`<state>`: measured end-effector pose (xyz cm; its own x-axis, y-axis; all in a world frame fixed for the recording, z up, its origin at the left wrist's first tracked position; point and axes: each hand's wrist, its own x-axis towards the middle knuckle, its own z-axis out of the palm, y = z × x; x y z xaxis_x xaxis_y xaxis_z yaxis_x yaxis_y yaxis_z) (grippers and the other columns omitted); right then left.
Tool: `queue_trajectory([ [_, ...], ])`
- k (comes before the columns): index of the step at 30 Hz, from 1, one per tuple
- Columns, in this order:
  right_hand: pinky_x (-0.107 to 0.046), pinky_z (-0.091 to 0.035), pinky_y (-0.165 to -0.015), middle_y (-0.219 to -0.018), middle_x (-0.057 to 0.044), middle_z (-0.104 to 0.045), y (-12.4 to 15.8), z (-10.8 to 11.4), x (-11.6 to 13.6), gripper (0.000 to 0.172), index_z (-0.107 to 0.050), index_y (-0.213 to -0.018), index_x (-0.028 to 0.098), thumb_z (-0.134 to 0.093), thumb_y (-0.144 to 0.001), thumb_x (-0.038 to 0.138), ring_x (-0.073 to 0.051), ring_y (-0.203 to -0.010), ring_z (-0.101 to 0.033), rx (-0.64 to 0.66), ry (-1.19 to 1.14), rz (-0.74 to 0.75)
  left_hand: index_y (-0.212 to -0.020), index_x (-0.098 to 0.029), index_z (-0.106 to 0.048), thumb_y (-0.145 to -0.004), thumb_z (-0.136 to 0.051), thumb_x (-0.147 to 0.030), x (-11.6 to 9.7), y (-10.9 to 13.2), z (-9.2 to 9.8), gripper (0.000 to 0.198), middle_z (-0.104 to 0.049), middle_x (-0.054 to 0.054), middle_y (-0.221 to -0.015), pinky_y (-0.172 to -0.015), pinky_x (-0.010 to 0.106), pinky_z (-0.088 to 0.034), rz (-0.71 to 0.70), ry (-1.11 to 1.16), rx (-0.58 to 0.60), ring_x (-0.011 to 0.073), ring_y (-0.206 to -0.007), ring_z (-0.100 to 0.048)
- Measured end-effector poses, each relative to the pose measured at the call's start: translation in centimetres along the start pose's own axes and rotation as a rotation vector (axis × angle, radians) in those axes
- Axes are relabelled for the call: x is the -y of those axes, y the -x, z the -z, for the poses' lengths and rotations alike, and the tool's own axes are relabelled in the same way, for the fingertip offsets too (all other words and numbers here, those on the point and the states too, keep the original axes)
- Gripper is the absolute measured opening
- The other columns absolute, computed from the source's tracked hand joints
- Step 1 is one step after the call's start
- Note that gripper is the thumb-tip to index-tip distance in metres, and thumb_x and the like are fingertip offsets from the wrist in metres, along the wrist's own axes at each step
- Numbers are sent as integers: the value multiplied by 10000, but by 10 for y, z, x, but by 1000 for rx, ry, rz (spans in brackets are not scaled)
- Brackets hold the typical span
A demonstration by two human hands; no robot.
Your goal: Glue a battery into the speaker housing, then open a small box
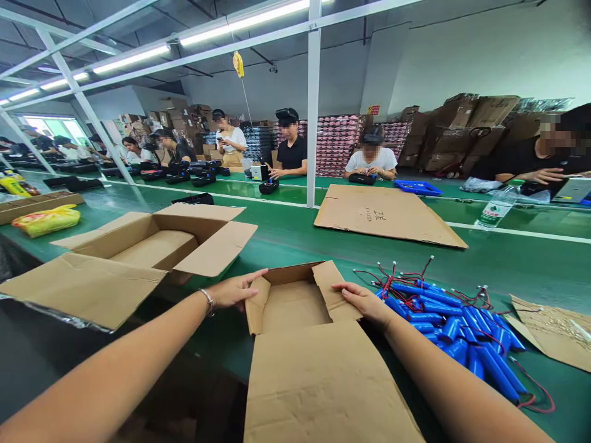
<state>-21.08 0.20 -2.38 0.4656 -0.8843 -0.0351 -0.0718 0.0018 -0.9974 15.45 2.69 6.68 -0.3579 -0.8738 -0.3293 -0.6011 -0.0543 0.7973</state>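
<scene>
An open cardboard box point(295, 307) is in front of me, tilted over the table's near edge, with its long front flap point(318, 381) hanging toward me. I see only bare cardboard inside it. My left hand point(235, 290) is at the box's left side, index finger stretched along the far corner and other fingers against the left flap. On the other side, my right hand point(367, 303) pinches the right flap point(336, 292) between thumb and fingers. Close to my right forearm lies a heap of blue battery packs point(455, 320) with red and black leads and white connectors.
A larger open carton point(138, 243) stands at left, near a yellow plastic bag point(46, 220). A flat cardboard sheet point(388, 215), a water bottle point(498, 206) and brown paper with small parts point(554, 326) lie on the green table point(272, 231). Several people work across it; a white post point(314, 111) rises midway.
</scene>
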Motion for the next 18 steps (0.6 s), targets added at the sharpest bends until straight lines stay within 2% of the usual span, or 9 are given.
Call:
queue_trajectory([
  [2,-231,-460,-690,-1071,-88,-549,0,2,0,730,-502,-1221,161,-562,-694,663,-101,-763,-537,17,-25,-26,-1467,-221,-50,-799,-490,-502,13,2,-12,848,-466,-26,-667,-474,166,-383,-71,56,-147,82,-525,-426],
  [5,-226,-470,-699,-1144,-85,-533,0,4,-1,714,-456,-1288,185,-559,-731,619,-100,-785,-552,19,-52,-46,-1466,-183,-47,-798,-496,-491,30,-1,-33,861,-510,-23,-678,-551,177,-391,-139,136,-422,94,-577,-470],
  [7,-206,-472,-739,-1286,-61,-449,0,5,-2,704,-411,-1338,229,-572,-746,576,-102,-881,-550,-6,-65,-36,-1439,-154,-206,-769,-528,-488,37,-4,-45,815,-586,26,-803,-635,196,-412,-105,243,-615,119,-703,-531],
  [9,-177,-465,-777,-1390,-14,-334,0,6,-2,680,-377,-1365,274,-582,-765,520,-100,-978,-526,-38,-70,-25,-1270,-121,-477,-731,-558,-506,40,-6,-53,667,-615,65,-857,-629,207,-408,-32,325,-732,143,-741,-543],
  [11,-157,-462,-760,-1400,1,-319,1,6,-1,652,-356,-1379,285,-566,-793,479,-89,-965,-525,-58,-75,-34,-971,-99,-631,-686,-590,-527,39,-5,-55,515,-620,76,-785,-563,208,-380,27,364,-755,148,-673,-528],
  [13,-146,-459,-692,-1340,-22,-400,3,5,3,629,-338,-1391,267,-534,-823,454,-65,-844,-539,-62,-86,-62,-776,-100,-637,-640,-625,-535,37,-5,-54,456,-607,68,-691,-510,206,-342,63,396,-748,135,-590,-496],
  [15,-134,-444,-627,-1254,-39,-477,5,5,7,615,-323,-1399,252,-509,-842,435,-43,-730,-530,-67,-101,-90,-713,-102,-621,-596,-655,-536,36,-4,-53,451,-603,62,-661,-493,204,-327,85,451,-756,126,-557,-484],
  [18,-128,-435,-592,-1169,-32,-529,6,5,11,607,-284,-1412,276,-477,-859,434,-40,-683,-534,-80,-127,-108,-749,-95,-614,-518,-690,-560,35,-6,-55,525,-629,76,-740,-533,209,-373,92,569,-774,133,-609,-525],
])
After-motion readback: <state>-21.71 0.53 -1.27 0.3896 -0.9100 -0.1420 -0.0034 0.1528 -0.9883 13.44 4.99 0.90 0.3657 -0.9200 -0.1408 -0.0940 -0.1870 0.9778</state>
